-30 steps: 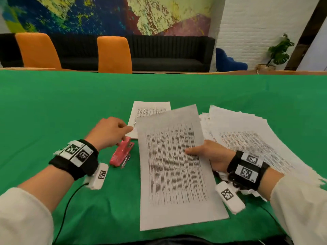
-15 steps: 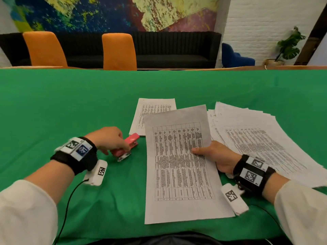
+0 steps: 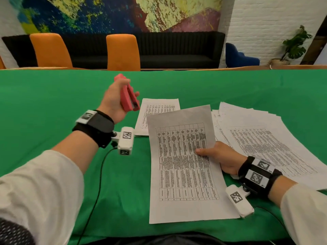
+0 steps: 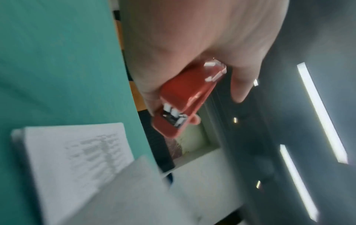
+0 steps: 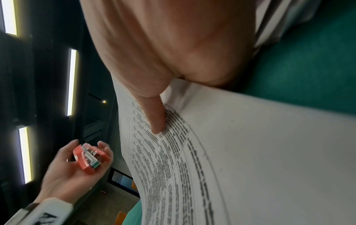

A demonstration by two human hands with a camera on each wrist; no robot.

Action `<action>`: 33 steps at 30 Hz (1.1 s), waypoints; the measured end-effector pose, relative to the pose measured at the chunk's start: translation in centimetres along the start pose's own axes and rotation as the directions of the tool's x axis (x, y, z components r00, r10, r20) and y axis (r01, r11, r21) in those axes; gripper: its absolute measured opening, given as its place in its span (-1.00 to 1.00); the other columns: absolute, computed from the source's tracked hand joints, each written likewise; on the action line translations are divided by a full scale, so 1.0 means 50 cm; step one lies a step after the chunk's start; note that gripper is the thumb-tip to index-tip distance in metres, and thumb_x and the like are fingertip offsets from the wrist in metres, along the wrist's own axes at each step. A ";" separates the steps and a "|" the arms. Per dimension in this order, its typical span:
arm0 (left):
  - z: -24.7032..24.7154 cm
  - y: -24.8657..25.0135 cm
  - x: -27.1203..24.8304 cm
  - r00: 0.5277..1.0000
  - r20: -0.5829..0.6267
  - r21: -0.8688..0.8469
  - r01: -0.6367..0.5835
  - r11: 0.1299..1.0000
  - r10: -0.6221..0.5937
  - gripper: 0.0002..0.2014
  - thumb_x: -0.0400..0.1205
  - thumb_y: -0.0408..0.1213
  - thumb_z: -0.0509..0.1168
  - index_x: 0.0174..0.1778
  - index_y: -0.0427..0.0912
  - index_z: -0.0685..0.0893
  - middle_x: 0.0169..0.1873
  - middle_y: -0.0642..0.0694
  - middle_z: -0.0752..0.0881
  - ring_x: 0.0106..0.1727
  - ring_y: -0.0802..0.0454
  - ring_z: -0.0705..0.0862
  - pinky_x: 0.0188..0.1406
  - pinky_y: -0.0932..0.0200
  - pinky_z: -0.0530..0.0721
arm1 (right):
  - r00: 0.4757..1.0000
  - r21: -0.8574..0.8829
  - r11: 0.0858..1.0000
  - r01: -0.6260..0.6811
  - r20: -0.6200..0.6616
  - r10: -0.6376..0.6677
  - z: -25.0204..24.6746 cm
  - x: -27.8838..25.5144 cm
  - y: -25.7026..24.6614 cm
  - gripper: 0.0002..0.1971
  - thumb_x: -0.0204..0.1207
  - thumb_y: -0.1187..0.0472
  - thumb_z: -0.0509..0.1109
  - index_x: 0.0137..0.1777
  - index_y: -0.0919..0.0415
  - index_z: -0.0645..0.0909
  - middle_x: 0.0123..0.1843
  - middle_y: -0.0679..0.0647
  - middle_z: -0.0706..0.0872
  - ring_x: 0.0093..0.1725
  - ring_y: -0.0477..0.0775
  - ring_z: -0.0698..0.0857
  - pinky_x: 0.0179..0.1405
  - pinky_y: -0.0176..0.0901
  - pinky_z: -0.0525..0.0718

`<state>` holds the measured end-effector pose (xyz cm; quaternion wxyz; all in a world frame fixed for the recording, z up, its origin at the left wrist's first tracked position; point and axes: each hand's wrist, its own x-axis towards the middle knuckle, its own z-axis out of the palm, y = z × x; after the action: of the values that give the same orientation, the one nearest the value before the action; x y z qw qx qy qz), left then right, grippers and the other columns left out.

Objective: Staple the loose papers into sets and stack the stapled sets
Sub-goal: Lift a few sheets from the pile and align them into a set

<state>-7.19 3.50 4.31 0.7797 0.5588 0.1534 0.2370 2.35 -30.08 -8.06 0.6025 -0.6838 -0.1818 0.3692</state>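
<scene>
My left hand point(image 3: 118, 99) holds a small red stapler point(image 3: 127, 96) raised above the green table, fingers curled round it; the stapler point(image 4: 185, 100) shows its metal mouth in the left wrist view, and the same stapler point(image 5: 88, 158) is seen from the right wrist. My right hand point(image 3: 215, 155) pinches the right edge of a printed paper set point(image 3: 182, 165), thumb on top, its far end lifted off the cloth. The thumb point(image 5: 154, 115) presses the printed paper point(image 5: 250, 159). A stapled set point(image 3: 155, 114) lies flat behind it. A fanned pile of loose papers point(image 3: 261, 138) lies to the right.
The green tablecloth point(image 3: 53, 106) covers the table to the far edge. Two orange chairs point(image 3: 123, 52) and a black sofa point(image 3: 177, 50) stand beyond it. A black cable point(image 3: 99, 183) runs from my left wrist toward me.
My left hand picked the stapler up off the cloth and lifted it up and away from me. The right hand raised the far end of the paper set.
</scene>
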 end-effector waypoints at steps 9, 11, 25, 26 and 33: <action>0.131 -0.039 0.019 0.910 -0.086 0.375 -0.347 0.859 0.405 -0.70 0.74 0.06 0.38 0.16 -0.03 0.47 -0.12 -0.03 0.60 -0.28 -0.07 0.78 -0.11 -0.17 0.89 | 1.000 -0.002 1.000 0.009 -0.008 -0.009 0.001 0.002 0.001 -0.68 0.67 0.34 0.46 0.40 0.28 0.69 0.27 0.28 0.84 0.26 0.38 0.83 0.41 0.44 0.69; 0.143 -0.048 0.023 0.919 -0.039 0.439 -0.337 0.833 0.392 -0.71 0.72 0.11 0.37 0.12 0.01 0.51 -0.16 -0.01 0.62 -0.24 -0.14 0.78 -0.05 -0.25 0.88 | 1.000 0.003 1.000 0.010 -0.006 -0.010 0.000 0.002 0.001 -0.68 0.66 0.33 0.46 0.40 0.29 0.70 0.27 0.29 0.84 0.26 0.38 0.83 0.41 0.43 0.69; 0.085 -0.181 0.024 0.947 -0.148 0.534 -0.167 0.829 0.286 -0.61 0.63 0.23 0.40 -0.06 -0.05 0.59 -0.25 0.04 0.64 -0.27 0.01 0.60 0.06 -0.21 0.76 | 0.999 0.024 0.999 0.034 -0.003 -0.034 0.003 -0.002 0.001 -0.70 0.69 0.37 0.42 0.40 0.31 0.70 0.28 0.27 0.84 0.25 0.32 0.84 0.35 0.30 0.76; 0.086 -0.184 0.023 0.948 -0.150 0.525 -0.165 0.835 0.281 -0.61 0.61 0.24 0.40 -0.08 -0.03 0.59 -0.26 0.04 0.63 -0.27 0.00 0.60 0.06 -0.23 0.77 | 0.999 0.025 0.999 0.033 -0.005 -0.033 0.003 -0.002 0.001 -0.70 0.69 0.37 0.42 0.40 0.30 0.70 0.28 0.27 0.84 0.25 0.32 0.84 0.34 0.29 0.76; 0.092 -0.205 0.021 0.933 -0.151 0.539 -0.200 0.818 0.328 -0.71 0.65 0.12 0.45 -0.14 -0.01 0.62 -0.28 0.07 0.68 -0.30 0.04 0.62 -0.08 -0.06 0.71 | 0.999 0.012 0.999 0.034 -0.001 -0.034 0.002 -0.005 0.000 -0.69 0.69 0.36 0.43 0.40 0.28 0.69 0.27 0.24 0.85 0.25 0.31 0.84 0.34 0.29 0.76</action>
<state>-1.96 -2.32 -3.81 0.5367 0.7303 0.2236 0.3585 2.14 -30.18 -8.00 0.6128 -0.6773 -0.1907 0.3597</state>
